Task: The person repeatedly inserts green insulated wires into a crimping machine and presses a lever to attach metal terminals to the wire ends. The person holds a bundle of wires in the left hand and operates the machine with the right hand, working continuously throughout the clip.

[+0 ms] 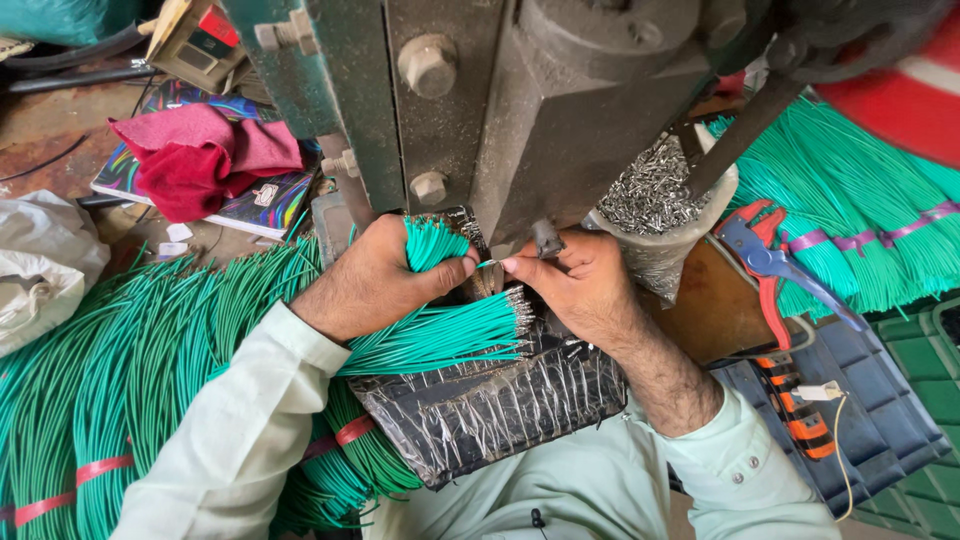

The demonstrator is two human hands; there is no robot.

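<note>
Head camera looks straight down on the left hand [375, 280], closed around a fistful of green wires [432, 243] whose cut ends fan out toward one o'clock under the dark press machine [560, 110]. The right hand [580, 285] sits just at three o'clock of it, thumb and forefinger pinched together on a single green wire [487, 264] at the press foot. Below both hands, at six o'clock, more terminal-tipped wires [450, 335] lie on a plastic-wrapped black block [490, 405], and a cup of metal terminals [655, 200] stands at two o'clock, red-and-blue crimping pliers [765, 255] beyond.
</note>
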